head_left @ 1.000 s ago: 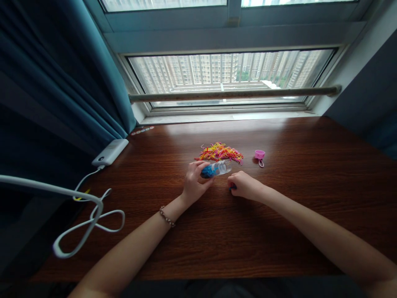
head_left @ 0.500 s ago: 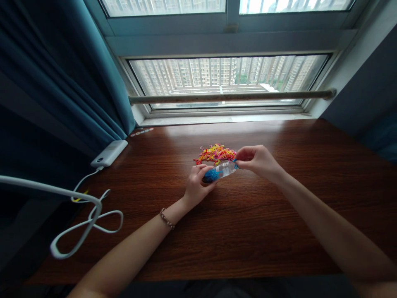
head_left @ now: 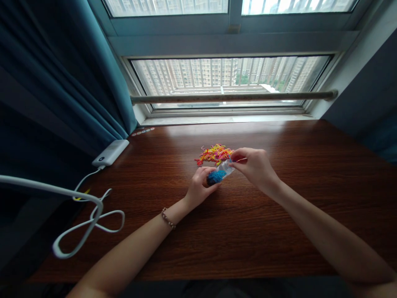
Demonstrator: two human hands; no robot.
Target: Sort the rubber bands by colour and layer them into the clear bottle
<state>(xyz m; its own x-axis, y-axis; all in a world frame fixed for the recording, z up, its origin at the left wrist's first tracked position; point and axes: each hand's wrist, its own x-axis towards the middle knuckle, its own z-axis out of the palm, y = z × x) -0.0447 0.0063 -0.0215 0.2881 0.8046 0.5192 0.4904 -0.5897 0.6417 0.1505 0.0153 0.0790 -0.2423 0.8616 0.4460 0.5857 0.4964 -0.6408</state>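
Note:
A small clear plastic bottle [head_left: 226,167] lies tilted above the table, its base end filled with blue rubber bands [head_left: 216,177]. My left hand [head_left: 200,182] is wrapped round that base end. At the bottle's mouth, my right hand [head_left: 251,163] pinches something blue that looks like a rubber band; the fingertips partly hide it. Just behind the bottle, a loose pile of red, yellow, orange and pink rubber bands [head_left: 214,154] is spread on the wooden table [head_left: 235,231].
On the left, a white power bank [head_left: 111,153] has a white cable [head_left: 107,213] looping over the table edge. A blue curtain [head_left: 102,74] hangs beside it. Along the back runs a window with a horizontal rail [head_left: 232,97].
My right hand has moved slightly left and its fingertips now cover more of the bottle's mouth. The bottle has turned, its mouth angled more away from me, with my left hand still round it.

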